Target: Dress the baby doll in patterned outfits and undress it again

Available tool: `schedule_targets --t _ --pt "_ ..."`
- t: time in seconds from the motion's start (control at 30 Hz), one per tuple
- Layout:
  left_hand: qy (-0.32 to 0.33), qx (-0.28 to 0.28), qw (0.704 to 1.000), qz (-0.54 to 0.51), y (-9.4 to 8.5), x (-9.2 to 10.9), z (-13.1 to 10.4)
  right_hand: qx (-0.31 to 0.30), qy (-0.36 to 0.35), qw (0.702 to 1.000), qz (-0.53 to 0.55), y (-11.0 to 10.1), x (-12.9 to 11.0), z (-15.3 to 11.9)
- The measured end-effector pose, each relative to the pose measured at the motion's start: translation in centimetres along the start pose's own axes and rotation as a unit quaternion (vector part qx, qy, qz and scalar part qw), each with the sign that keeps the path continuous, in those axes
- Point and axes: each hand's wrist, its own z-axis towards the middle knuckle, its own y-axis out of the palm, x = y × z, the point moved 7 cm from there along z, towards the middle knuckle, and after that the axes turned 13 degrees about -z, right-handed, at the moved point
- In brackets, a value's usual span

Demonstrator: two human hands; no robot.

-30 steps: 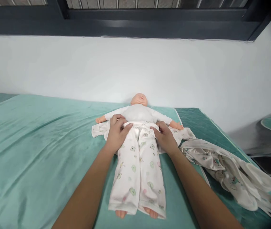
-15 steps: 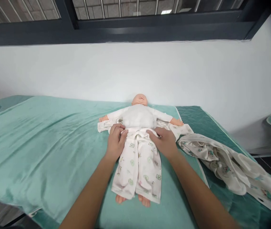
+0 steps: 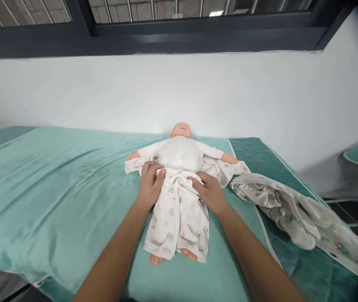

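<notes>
A baby doll (image 3: 180, 153) lies on its back with arms spread, its head near the wall and its feet toward me. White printed trousers (image 3: 179, 214) cover its legs, with the toes showing below the cuffs. My left hand (image 3: 150, 184) grips the waistband at the doll's hip on the left, thumb on top. On the other side my right hand (image 3: 210, 191) pinches the waistband, fingertips partly hidden in the cloth. A printed white garment (image 3: 229, 170) is spread beneath the doll's torso and arms.
A green cover (image 3: 56, 188) spreads under the doll. On a darker green mat (image 3: 317, 268) at the right lies a crumpled printed cloth (image 3: 288, 209). Behind stands a white wall (image 3: 134, 92) below a dark window frame (image 3: 197, 40).
The view has shifted slightly. My right hand has moved a little down relative to the doll, with its side of the waistband still held. My left hand stays at the waistband.
</notes>
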Motion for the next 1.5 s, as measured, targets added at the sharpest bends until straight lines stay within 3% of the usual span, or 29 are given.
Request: schedule_targets --t 0.13,0.27,0.37,0.6,0.8,0.97,1.1,1.27,1.43,1.5 --pt "-0.001 -0.007 1.0 -0.006 -0.3 1.0 -0.9 0.008 0.008 1.0 0.0 0.2 0.4 0.2" --pt "-0.016 -0.026 0.999 -0.007 -0.7 2.6 -3.5 0.016 0.011 1.0 -0.005 0.0 0.6 0.4" --pt "-0.048 -0.024 0.999 -0.01 -1.0 2.7 -5.0 0.024 0.011 1.0 -0.007 -0.3 0.5 0.2" --pt "-0.053 -0.011 0.999 0.006 -0.9 2.2 -4.9 0.033 0.048 0.998 0.023 -1.0 0.2 -1.7" --pt "-0.036 -0.003 0.999 0.021 -0.9 2.1 -5.0 -0.026 0.039 0.998 0.05 0.1 -1.3 -5.4" --pt "-0.052 0.008 0.998 -0.018 -1.3 2.1 -5.4 -0.103 0.013 0.986 0.133 0.2 -3.1 -8.7" --pt "-0.083 -0.005 0.994 -0.069 -1.7 2.6 -6.3 -0.138 -0.006 0.988 0.071 0.5 -4.3 -11.2" --pt "-0.102 -0.052 0.991 -0.064 -2.8 3.5 -9.2 -0.151 -0.032 0.988 -0.033 1.1 -5.2 -12.7" --pt "-0.084 -0.222 0.97 -0.054 -3.4 4.4 -12.3 -0.121 -0.045 0.99 -0.058 -0.4 -5.8 -11.5" --pt "-0.061 -0.257 0.964 -0.03 -3.7 5.1 -12.4 -0.129 -0.048 0.989 -0.061 -1.0 -6.2 -10.7"
